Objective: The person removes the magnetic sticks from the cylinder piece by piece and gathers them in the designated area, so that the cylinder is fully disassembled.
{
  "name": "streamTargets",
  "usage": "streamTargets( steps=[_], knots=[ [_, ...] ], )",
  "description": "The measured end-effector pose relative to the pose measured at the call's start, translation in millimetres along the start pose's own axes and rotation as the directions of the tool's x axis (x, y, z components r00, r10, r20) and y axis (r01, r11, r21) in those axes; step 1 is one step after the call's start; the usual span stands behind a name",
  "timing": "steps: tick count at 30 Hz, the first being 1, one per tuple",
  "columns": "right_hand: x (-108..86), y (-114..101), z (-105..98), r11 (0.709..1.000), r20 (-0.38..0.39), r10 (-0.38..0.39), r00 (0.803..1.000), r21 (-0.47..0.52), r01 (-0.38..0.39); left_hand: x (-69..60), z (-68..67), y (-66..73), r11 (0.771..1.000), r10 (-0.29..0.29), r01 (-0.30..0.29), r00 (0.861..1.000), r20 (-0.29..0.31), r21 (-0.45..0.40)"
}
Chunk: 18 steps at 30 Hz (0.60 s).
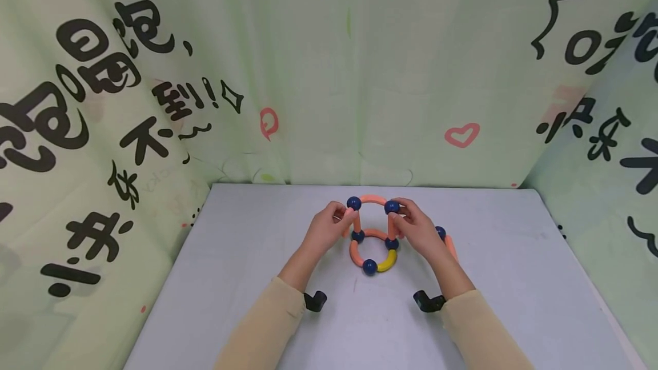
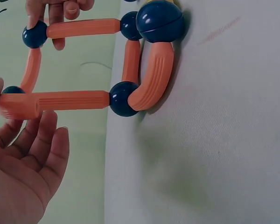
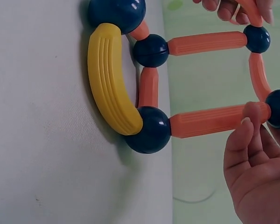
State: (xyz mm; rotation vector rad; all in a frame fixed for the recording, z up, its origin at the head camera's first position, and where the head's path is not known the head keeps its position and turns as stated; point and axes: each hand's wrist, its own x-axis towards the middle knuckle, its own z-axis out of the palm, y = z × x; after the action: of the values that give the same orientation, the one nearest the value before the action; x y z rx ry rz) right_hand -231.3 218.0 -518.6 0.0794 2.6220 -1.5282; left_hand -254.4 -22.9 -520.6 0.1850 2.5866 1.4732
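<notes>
A frame of blue balls and orange sticks stands on the table. Its base ring has a front ball [image 1: 369, 267] and a yellow curved stick [image 1: 386, 261] [image 3: 107, 79]. Two upright orange sticks [image 2: 74, 100] [image 3: 207, 122] rise to the upper left ball [image 1: 353, 203] and upper right ball [image 1: 392, 206], joined by a curved orange stick [image 1: 372, 199]. My left hand [image 1: 324, 229] [image 2: 30, 172] pinches another curved orange stick [image 3: 250, 10] against the upper left ball. Thumb and fingers of my right hand [image 1: 418, 230] [image 3: 263, 179] grip the upper right ball beside its upright.
Beyond my right forearm, a separate blue ball [image 1: 440, 232] and orange stick [image 1: 450, 247] lie on the white table [image 1: 514, 278], partly hidden. A printed curtain [image 1: 329, 84] stands behind the table and along both sides. Black wrist mounts [image 1: 316, 301] show at both cuffs.
</notes>
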Motion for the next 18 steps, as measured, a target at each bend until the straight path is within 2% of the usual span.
streamTargets(
  steps=[4, 8, 13, 18],
  knots=[
    [0.4, -4.6, -2.3, 0.998, -0.008, 0.0, 1.0, -0.064, -0.001, -1.1, 1.3, 1.1, 0.999, 0.028, -0.028, 1.0, 0.011, 0.015],
    [4.9, -9.1, -6.7, 0.992, -0.005, -0.017, 1.0, -0.122, 0.017, -1.2, 1.4, 1.7, 1.0, 0.022, -0.022, 1.0, 0.007, 0.009],
    [13.0, -13.3, -9.9, 0.989, 0.035, -0.035, 0.999, -0.144, 0.04, -0.7, 1.3, 1.5, 1.0, 0.029, -0.029, 1.0, 0.007, 0.003],
    [16.0, -16.0, -8.1, 0.992, 0.094, -0.01, 0.996, -0.123, 0.021, -0.2, 2.4, 1.9, 0.999, 0.036, -0.036, 0.999, 0.001, -0.003]
  ],
)
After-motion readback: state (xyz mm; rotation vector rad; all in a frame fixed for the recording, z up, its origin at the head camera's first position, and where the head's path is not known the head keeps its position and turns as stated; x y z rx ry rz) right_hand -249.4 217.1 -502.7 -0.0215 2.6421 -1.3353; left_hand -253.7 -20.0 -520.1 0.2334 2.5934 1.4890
